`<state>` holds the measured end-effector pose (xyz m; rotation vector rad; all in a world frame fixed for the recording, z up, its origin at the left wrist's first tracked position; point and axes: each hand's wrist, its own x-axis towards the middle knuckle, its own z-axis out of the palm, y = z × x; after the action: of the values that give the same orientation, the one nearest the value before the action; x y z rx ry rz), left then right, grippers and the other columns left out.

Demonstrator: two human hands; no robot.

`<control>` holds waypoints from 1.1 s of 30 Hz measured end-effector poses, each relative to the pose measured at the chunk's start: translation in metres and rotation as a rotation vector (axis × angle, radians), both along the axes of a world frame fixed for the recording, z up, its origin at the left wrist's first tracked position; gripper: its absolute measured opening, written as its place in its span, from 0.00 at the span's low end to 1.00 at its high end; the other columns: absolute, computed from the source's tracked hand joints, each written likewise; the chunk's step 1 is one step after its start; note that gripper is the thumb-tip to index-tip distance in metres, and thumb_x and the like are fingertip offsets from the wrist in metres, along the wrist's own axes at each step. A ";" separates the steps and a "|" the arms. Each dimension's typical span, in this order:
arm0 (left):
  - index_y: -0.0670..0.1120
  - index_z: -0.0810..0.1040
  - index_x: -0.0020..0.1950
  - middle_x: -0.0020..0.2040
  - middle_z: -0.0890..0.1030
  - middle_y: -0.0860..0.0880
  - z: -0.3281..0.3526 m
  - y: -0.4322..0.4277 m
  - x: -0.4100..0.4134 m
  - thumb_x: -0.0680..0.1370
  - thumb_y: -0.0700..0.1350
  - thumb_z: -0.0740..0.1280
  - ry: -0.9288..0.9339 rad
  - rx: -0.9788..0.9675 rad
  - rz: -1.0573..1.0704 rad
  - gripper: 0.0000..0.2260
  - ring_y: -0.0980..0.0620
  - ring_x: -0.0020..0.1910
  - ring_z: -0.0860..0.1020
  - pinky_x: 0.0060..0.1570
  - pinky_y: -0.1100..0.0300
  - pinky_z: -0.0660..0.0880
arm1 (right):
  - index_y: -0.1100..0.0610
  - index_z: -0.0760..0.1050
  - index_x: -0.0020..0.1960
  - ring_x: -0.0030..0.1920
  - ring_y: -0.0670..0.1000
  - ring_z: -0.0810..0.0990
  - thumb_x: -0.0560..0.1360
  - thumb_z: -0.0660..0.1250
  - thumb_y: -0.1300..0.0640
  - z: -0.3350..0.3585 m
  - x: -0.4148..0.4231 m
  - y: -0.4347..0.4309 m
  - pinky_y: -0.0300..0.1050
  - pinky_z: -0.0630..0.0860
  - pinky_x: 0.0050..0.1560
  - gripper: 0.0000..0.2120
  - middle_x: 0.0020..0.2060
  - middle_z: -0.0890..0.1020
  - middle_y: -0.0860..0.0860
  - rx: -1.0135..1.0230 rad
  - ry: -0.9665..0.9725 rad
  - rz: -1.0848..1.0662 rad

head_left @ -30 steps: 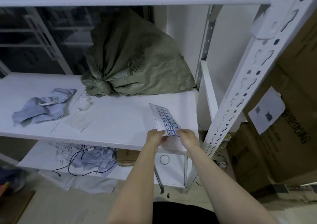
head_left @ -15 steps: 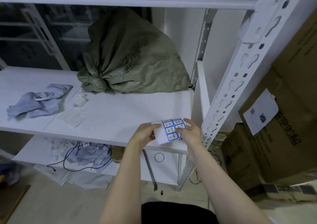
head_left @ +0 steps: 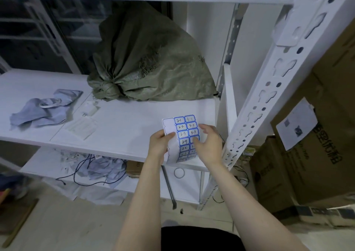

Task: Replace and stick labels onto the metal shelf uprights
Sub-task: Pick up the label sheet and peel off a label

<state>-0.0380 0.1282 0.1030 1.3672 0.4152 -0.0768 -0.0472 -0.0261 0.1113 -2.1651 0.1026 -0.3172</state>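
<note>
Label sheet (head_left: 180, 135): white backing with two columns of blue-bordered labels, hand-numbered 2-1 downward and 3-1 downward; its left strip is bare. I hold it above the front right corner of the white shelf (head_left: 134, 120), just left of the perforated white upright (head_left: 269, 89). My left hand (head_left: 160, 143) grips the sheet's left edge, thumb on top and fingers curled beneath. My right hand (head_left: 209, 143) rests on the right-hand column, its fingers (head_left: 203, 127) loosely bent and spread, one tip covering a label; whether it pinches that label I cannot tell. On the shelf: a tied green sack (head_left: 146, 64) at the back, a crumpled blue cloth (head_left: 44, 110) at the left, and near it a white plug (head_left: 92, 109) and a clear packet (head_left: 82, 127). Right of the upright: stacked cardboard boxes (head_left: 317, 154), one bearing a paper slip (head_left: 295, 123).
</note>
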 end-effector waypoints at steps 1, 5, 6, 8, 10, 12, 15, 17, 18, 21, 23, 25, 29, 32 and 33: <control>0.42 0.83 0.55 0.52 0.85 0.43 0.001 -0.001 -0.001 0.77 0.36 0.67 -0.009 0.022 -0.041 0.09 0.46 0.47 0.83 0.44 0.56 0.79 | 0.57 0.77 0.59 0.54 0.50 0.78 0.71 0.70 0.62 0.004 0.001 0.002 0.44 0.75 0.57 0.17 0.55 0.79 0.51 0.020 -0.066 0.030; 0.44 0.82 0.57 0.51 0.85 0.46 0.011 -0.008 -0.003 0.75 0.34 0.66 -0.076 0.102 -0.195 0.13 0.49 0.47 0.83 0.44 0.60 0.79 | 0.56 0.80 0.55 0.52 0.48 0.79 0.72 0.70 0.62 0.009 0.005 0.007 0.47 0.78 0.54 0.12 0.53 0.80 0.48 0.087 -0.142 0.074; 0.44 0.82 0.57 0.51 0.85 0.45 0.013 -0.010 -0.003 0.74 0.33 0.66 -0.090 0.102 -0.224 0.14 0.47 0.49 0.83 0.48 0.57 0.79 | 0.56 0.80 0.55 0.52 0.47 0.79 0.72 0.70 0.61 0.009 0.006 0.008 0.47 0.78 0.54 0.11 0.53 0.80 0.48 0.095 -0.132 0.061; 0.45 0.82 0.56 0.51 0.85 0.44 0.017 -0.014 -0.004 0.74 0.34 0.65 -0.097 0.091 -0.276 0.14 0.45 0.51 0.83 0.52 0.52 0.79 | 0.55 0.81 0.53 0.51 0.47 0.79 0.72 0.71 0.59 0.008 0.006 0.007 0.46 0.78 0.52 0.10 0.51 0.81 0.48 0.117 -0.103 0.037; 0.45 0.82 0.56 0.52 0.85 0.43 0.020 -0.018 -0.006 0.75 0.35 0.65 -0.086 0.076 -0.311 0.14 0.46 0.50 0.83 0.52 0.53 0.79 | 0.56 0.82 0.52 0.49 0.46 0.80 0.71 0.72 0.57 0.007 0.005 0.005 0.42 0.78 0.51 0.10 0.50 0.82 0.48 0.137 -0.086 0.024; 0.44 0.83 0.56 0.52 0.85 0.43 0.022 -0.022 -0.007 0.75 0.35 0.65 -0.077 0.074 -0.338 0.13 0.47 0.50 0.83 0.50 0.55 0.79 | 0.56 0.82 0.52 0.46 0.44 0.80 0.71 0.72 0.57 0.007 0.003 0.002 0.36 0.76 0.49 0.10 0.48 0.82 0.48 0.158 -0.079 0.014; 0.43 0.84 0.53 0.49 0.85 0.43 0.022 -0.026 -0.011 0.75 0.35 0.64 -0.056 0.062 -0.350 0.12 0.48 0.48 0.83 0.49 0.56 0.77 | 0.55 0.82 0.49 0.41 0.40 0.79 0.71 0.73 0.57 0.006 0.000 0.000 0.31 0.74 0.44 0.08 0.45 0.83 0.47 0.202 -0.060 0.003; 0.42 0.84 0.52 0.47 0.85 0.42 0.020 -0.026 -0.013 0.75 0.35 0.64 -0.039 0.040 -0.345 0.11 0.46 0.46 0.83 0.49 0.54 0.78 | 0.54 0.82 0.47 0.41 0.42 0.80 0.70 0.73 0.57 0.005 -0.003 -0.001 0.37 0.77 0.44 0.06 0.43 0.83 0.46 0.210 -0.059 0.002; 0.41 0.84 0.51 0.47 0.85 0.41 0.020 -0.027 -0.015 0.74 0.34 0.63 -0.036 0.034 -0.342 0.11 0.45 0.45 0.83 0.48 0.54 0.78 | 0.54 0.83 0.47 0.41 0.43 0.80 0.70 0.73 0.57 0.005 -0.004 -0.001 0.39 0.78 0.44 0.05 0.42 0.83 0.46 0.208 -0.058 0.002; 0.41 0.83 0.51 0.47 0.84 0.38 0.019 -0.028 -0.018 0.74 0.37 0.65 -0.014 0.025 -0.328 0.10 0.41 0.45 0.83 0.48 0.51 0.78 | 0.55 0.83 0.46 0.40 0.45 0.82 0.70 0.74 0.57 0.006 -0.007 -0.002 0.41 0.79 0.45 0.06 0.42 0.84 0.46 0.204 -0.046 0.018; 0.41 0.83 0.52 0.51 0.83 0.36 0.019 -0.031 -0.021 0.73 0.42 0.67 0.005 0.003 -0.316 0.11 0.37 0.50 0.82 0.54 0.44 0.78 | 0.55 0.84 0.47 0.41 0.45 0.82 0.70 0.74 0.56 0.006 -0.008 -0.003 0.41 0.79 0.47 0.06 0.42 0.84 0.46 0.214 -0.028 0.028; 0.41 0.82 0.53 0.52 0.83 0.35 0.018 -0.033 -0.023 0.73 0.44 0.68 0.018 -0.021 -0.282 0.12 0.34 0.53 0.81 0.57 0.40 0.76 | 0.55 0.84 0.47 0.42 0.44 0.82 0.71 0.73 0.57 0.006 -0.007 -0.005 0.41 0.79 0.48 0.06 0.41 0.85 0.46 0.230 -0.009 0.041; 0.41 0.83 0.52 0.50 0.84 0.37 0.014 -0.034 -0.022 0.74 0.43 0.68 -0.007 0.003 -0.212 0.10 0.36 0.52 0.82 0.55 0.43 0.78 | 0.55 0.84 0.47 0.41 0.40 0.82 0.73 0.71 0.57 0.003 -0.002 -0.006 0.34 0.77 0.47 0.05 0.42 0.85 0.45 0.262 0.018 0.068; 0.41 0.83 0.51 0.47 0.85 0.41 0.008 -0.034 -0.017 0.76 0.41 0.66 -0.011 0.054 -0.182 0.08 0.44 0.45 0.83 0.45 0.56 0.80 | 0.56 0.84 0.49 0.40 0.35 0.79 0.75 0.68 0.58 -0.004 0.005 -0.004 0.24 0.72 0.43 0.07 0.42 0.85 0.45 0.243 0.025 0.047; 0.41 0.83 0.51 0.46 0.85 0.42 0.006 -0.034 -0.014 0.76 0.40 0.66 -0.011 0.067 -0.177 0.08 0.47 0.43 0.83 0.41 0.60 0.79 | 0.56 0.83 0.49 0.39 0.35 0.78 0.75 0.67 0.59 -0.008 0.008 -0.002 0.23 0.71 0.42 0.07 0.42 0.84 0.45 0.241 0.024 0.041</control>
<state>-0.0525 0.0946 0.1094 1.4676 0.2887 -0.2023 -0.0397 -0.0285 0.1035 -1.9298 0.1042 -0.2427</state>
